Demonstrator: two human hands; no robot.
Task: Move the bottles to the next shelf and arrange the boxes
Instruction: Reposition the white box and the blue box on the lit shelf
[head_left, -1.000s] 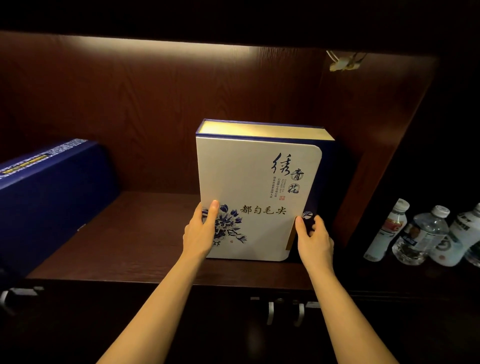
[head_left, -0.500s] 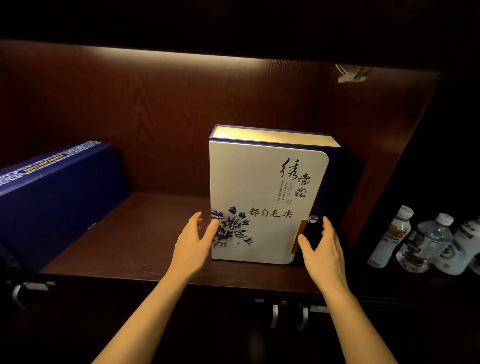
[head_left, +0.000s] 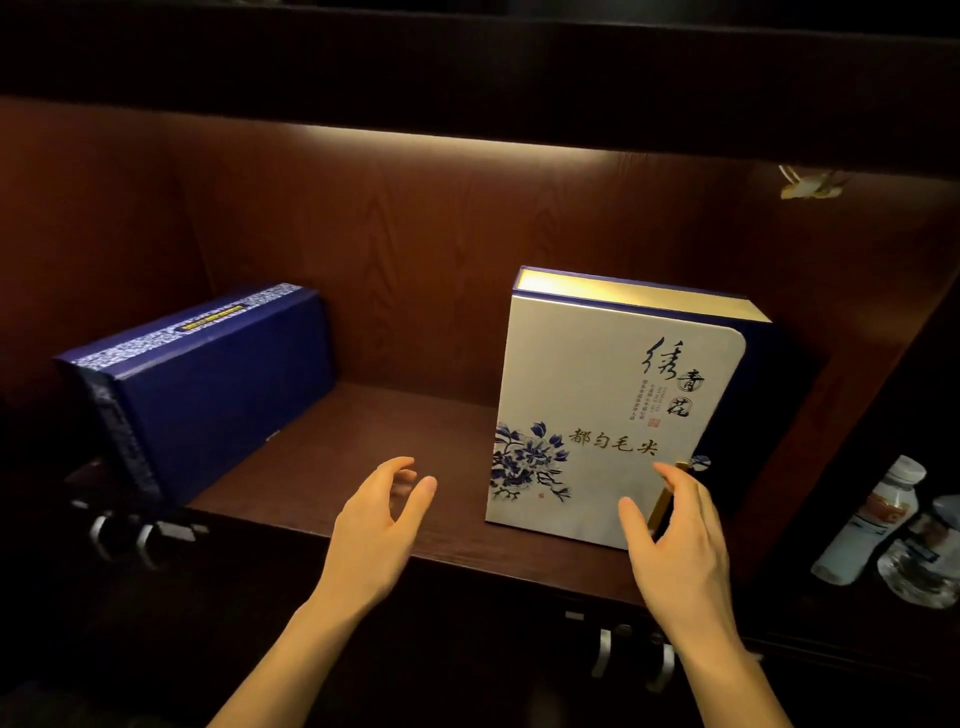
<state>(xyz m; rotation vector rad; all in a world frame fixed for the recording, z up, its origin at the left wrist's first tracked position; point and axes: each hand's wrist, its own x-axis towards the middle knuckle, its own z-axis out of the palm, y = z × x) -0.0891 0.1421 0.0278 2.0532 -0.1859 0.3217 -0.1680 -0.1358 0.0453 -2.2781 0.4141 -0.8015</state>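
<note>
Left hand has drawn off the white box; right hand hovers near it, all fingers released.

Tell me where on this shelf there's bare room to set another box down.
Free: the bare shelf wood between the dark blue box and the white flowered box, beyond the left hand. Crowded: the compartment further right, where the bottles cluster.

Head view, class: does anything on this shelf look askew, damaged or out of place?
Nothing looks damaged or spilled. The blue box at the left of the shelf sits end-on, angled to its front edge, while the white box at the right stands upright, face out, so the two do not match.
</note>
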